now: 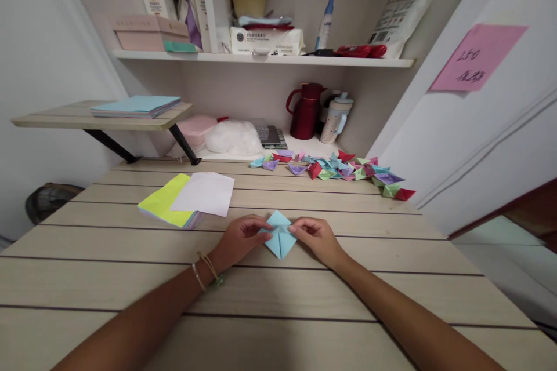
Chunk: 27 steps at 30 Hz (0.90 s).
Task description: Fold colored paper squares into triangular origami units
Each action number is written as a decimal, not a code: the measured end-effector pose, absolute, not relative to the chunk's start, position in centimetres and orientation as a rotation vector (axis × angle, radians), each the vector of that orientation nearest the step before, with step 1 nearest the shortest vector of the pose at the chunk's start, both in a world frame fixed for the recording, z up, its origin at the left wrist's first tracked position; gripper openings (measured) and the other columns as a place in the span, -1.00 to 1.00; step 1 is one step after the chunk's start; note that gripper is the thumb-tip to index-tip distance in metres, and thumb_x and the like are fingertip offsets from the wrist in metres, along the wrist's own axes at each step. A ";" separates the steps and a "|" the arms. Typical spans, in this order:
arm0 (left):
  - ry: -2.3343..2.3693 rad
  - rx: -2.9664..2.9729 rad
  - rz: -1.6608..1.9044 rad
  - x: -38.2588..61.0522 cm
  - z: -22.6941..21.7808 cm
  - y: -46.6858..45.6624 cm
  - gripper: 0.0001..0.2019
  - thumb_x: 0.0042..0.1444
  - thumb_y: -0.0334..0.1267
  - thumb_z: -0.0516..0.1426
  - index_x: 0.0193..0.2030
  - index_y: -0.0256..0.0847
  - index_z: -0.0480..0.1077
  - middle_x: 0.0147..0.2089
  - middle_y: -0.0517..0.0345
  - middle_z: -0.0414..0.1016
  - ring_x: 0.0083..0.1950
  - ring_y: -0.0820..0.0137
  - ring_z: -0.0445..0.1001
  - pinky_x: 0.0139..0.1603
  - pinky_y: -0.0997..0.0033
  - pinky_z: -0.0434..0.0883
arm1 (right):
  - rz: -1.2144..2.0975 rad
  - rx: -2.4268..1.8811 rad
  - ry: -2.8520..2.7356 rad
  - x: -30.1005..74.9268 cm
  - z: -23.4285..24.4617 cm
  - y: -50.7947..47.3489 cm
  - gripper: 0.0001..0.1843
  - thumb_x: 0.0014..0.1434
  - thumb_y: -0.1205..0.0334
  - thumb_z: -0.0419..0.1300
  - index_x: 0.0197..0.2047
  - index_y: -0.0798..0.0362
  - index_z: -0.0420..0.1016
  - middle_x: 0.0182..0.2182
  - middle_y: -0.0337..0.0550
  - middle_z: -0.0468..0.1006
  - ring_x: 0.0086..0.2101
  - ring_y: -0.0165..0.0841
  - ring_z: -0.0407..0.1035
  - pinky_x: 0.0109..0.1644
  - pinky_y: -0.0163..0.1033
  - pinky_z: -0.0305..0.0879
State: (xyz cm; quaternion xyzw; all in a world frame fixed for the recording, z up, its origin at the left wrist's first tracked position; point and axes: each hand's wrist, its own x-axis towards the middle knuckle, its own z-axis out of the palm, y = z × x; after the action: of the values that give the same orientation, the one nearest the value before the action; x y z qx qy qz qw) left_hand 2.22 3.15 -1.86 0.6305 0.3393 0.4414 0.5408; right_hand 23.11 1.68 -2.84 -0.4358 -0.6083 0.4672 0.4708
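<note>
Both hands, L [238,242] & R [319,239], pinch blue paper [279,236] on table [304,295].

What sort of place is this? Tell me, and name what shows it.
Likely a home desk nook used for paper folding: a cluttered shelf of bottles and packets, a red jug, and a heap of folded paper pieces on the wooden table.

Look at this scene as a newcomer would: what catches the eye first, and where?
The light-blue folded paper sits at the centre of the table, pinched between the left hand and right hand. Behind it to the right lies a heap of colourful folded pieces; a stack of coloured sheets lies to the left.
</note>
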 end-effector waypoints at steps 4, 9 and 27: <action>0.817 1.446 1.029 2.2 -2.1 3.2 -0.71 -0.31 -0.32 0.34 -0.34 -0.26 0.52 -0.26 0.05 0.51 -0.26 0.36 0.46 -0.25 0.43 0.41 | 1.090 -1.077 -1.518 22.9 -2.7 1.5 -0.74 0.03 0.04 0.20 -0.42 0.09 0.52 -0.55 -0.21 0.44 -0.51 -0.43 0.26 -0.45 -0.34 0.19; 0.949 1.438 1.047 2.2 -1.7 3.2 -0.82 -0.22 -0.26 0.30 -0.40 -0.25 0.53 -0.33 0.10 0.56 -0.35 0.40 0.47 -0.31 0.46 0.41 | 1.244 -0.924 -1.565 22.9 -2.7 1.3 -0.62 -0.11 0.06 0.32 -0.21 0.07 0.50 -0.49 -0.21 0.45 -0.50 -0.43 0.27 -0.45 -0.34 0.19; 1.061 1.400 1.050 2.4 -1.1 3.1 -0.83 -0.14 -0.17 0.25 -0.49 -0.24 0.53 -0.48 0.15 0.55 -0.43 0.38 0.47 -0.37 0.44 0.41 | 1.114 -1.090 -1.249 22.6 -2.6 1.8 -0.74 -0.12 0.06 0.32 -0.44 0.09 0.51 -0.54 -0.16 0.53 -0.50 -0.39 0.35 -0.40 -0.29 0.29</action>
State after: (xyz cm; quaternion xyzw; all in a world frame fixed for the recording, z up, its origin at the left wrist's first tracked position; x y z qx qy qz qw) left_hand 2.36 3.06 -1.12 0.5839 0.4426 0.4381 0.5207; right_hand 22.65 1.78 -2.64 -0.4587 -0.5259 0.4688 0.5415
